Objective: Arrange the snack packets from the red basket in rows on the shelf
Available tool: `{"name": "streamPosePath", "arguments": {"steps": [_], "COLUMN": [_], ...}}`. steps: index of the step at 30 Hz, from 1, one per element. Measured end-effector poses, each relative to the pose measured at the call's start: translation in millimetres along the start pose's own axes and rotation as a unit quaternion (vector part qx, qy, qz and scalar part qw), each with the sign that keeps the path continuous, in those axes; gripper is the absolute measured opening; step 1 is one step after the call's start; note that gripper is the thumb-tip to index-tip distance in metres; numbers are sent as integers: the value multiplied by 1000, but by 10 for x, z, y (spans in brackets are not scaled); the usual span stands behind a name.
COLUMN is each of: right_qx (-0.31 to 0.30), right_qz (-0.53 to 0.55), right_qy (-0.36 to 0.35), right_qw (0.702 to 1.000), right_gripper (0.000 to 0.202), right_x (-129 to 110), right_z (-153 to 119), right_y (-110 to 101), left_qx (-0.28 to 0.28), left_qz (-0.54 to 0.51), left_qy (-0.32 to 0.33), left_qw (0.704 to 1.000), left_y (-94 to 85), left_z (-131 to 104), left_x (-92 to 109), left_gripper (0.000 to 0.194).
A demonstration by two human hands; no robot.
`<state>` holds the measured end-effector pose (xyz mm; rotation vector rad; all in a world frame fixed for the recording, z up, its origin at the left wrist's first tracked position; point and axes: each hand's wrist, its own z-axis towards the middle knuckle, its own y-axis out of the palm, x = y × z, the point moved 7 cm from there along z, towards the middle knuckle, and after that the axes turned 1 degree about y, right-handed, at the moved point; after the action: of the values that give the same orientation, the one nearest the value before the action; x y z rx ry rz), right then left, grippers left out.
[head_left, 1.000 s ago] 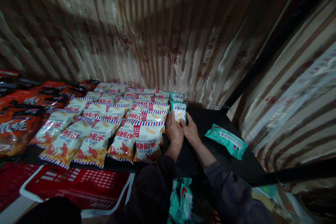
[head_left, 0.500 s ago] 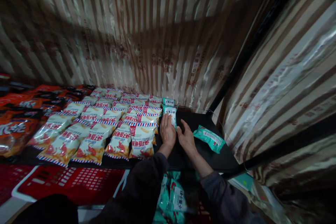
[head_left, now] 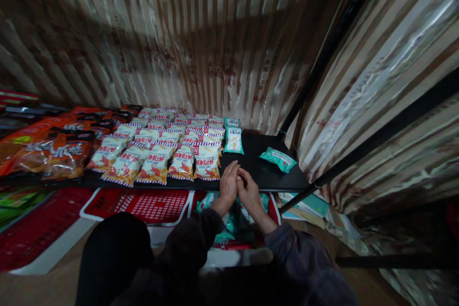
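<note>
Hands [head_left: 228, 184] back from packet [head_left: 234, 141]; teal, white-fronted

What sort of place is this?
Probably a small shop or stockroom: white snack bags lie in rows on a black shelf, with orange bags and teal bags beside them, and red baskets sit below.

Crinkled, striped sheeting [head_left: 201, 43] is hanging behind the back edge of the black shelf [head_left: 272, 179] and beyond its right edge. A dark post [head_left: 330, 48] is rising by the back right corner. Dim light is glinting on the folds, and brown floor [head_left: 46, 291] is showing below.
</note>
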<state>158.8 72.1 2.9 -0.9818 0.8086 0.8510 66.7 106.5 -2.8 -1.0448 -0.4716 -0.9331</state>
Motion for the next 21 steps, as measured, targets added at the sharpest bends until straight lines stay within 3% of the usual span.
{"name": "streamPosePath", "arguments": {"steps": [5, 10, 13, 17, 21], "right_qx": [-66, -141, -146, -155, -150], "right_qz": [-5, -99, -100, -101, -106], "right_qy": [13, 112, 136, 169, 205], "right_qw": [998, 979, 975, 968, 961], "right_gripper": [31, 23, 23, 25, 34], "right_x": [34, 439, 606, 769, 916], "right_z": [-416, -617, -652, -699, -755], "right_y": [-6, 5, 47, 150, 245], "left_qx": [-34, -129, -189, -180, -183], "left_qz": [19, 52, 98, 147, 149], "left_qy": [25, 96, 73, 4, -4], "left_qw": [999, 986, 974, 973, 972], "left_y": [-201, -328, -354, -428, -401], "left_z": [-458, -815, -931, -995, -1109], "left_x": [0, -85, -329, -743, -963], "left_gripper": [42, 38, 37, 41, 44]}}
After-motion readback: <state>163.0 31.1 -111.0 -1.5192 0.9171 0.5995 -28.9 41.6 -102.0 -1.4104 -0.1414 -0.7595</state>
